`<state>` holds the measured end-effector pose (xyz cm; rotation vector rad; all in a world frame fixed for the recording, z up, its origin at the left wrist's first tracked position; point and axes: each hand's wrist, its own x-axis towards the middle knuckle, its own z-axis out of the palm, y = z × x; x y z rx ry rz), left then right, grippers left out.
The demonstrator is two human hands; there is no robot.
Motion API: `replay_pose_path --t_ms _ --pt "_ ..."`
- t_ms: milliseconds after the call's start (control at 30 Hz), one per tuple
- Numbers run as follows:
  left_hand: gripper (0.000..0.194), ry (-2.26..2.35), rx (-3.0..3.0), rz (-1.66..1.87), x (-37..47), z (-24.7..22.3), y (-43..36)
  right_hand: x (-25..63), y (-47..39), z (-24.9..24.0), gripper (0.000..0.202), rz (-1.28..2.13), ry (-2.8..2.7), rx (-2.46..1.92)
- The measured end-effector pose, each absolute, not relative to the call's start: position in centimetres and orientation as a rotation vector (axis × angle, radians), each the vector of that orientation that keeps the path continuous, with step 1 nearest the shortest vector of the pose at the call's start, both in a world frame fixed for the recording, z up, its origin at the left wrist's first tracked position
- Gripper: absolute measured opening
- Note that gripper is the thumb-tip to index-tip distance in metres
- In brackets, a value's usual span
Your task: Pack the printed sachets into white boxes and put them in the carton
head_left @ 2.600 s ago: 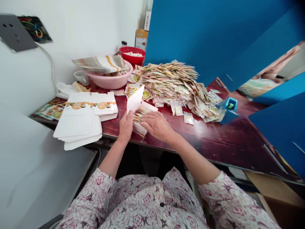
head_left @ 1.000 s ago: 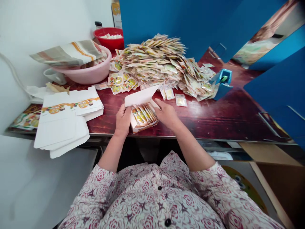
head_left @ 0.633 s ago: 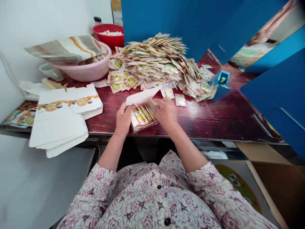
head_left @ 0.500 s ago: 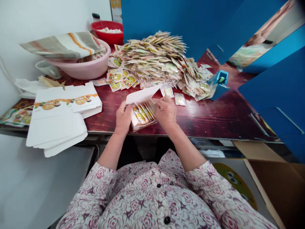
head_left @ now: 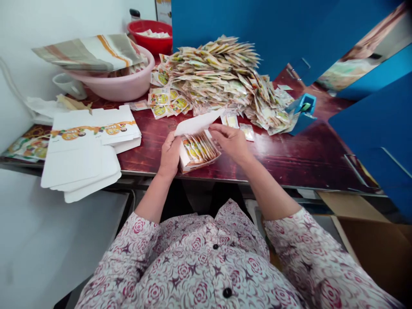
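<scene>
Left hand (head_left: 170, 155) curls around a white cardboard box (head_left: 184, 157) of thin, glossy packets (head_left: 198, 148); right hand (head_left: 231, 140) — fingers bent, grip unclear — sits by its raised flap (head_left: 197, 124).

Diffuse, moderately bright light. The pale wall (head_left: 80, 17) is lightest; a soft glare lies on the red tabletop (head_left: 283, 154), with deep shadow beneath. Wide-angle distortion stretches the sleeves (head_left: 322, 253) toward the edges; the upper right corner darkens.
</scene>
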<state>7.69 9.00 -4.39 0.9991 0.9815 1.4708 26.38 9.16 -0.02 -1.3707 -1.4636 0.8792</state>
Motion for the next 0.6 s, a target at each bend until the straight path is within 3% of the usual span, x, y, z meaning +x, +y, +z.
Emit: replay_pose_path --t_ms 133,267,433,533,600 --pt "0.033 0.869 1.009 1.462 7.6 -4.4 8.8 26.2 11.5 -1.8 0.043 1.009 -1.256 -1.463" --pt "0.029 0.957 0.992 1.474 7.4 -4.4 9.0 24.7 11.4 -2.1 0.027 1.285 -1.164 -1.258" --pt "0.017 1.157 1.484 1.522 6.2 -4.0 8.6 24.8 9.5 -1.2 0.012 1.217 -1.218 -1.017" --pt "0.025 1.134 2.011 1.454 4.9 -3.8 7.5 26.4 9.0 -0.9 0.007 1.111 -1.402 -1.002" --pt "0.032 1.084 2.234 1.33 4.1 -3.7 6.6 27.6 8.8 -0.7 0.016 1.028 -1.552 -1.046"
